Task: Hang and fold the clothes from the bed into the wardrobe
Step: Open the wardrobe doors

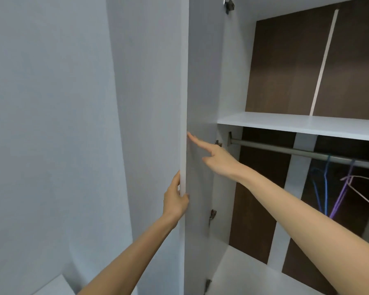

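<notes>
Head view: your left hand point(175, 199) pinches the wardrobe door point(149, 124) edge; your right hand point(217, 160), fingers spread, presses its inner face. Step, by my reading: opening the wardrobe. Rail point(296, 151) holds bare hangers point(337, 201). Next, fetch clothes; none in view. Writing: none legible.

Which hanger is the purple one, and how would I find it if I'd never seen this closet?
Look inside the open wardrobe, under the white shelf, where a grey rail runs across. Several empty hangers hang from it at the right. The purple hanger is between the blue hanger on its left and the white hanger on its right; it's the only purple one.
</notes>
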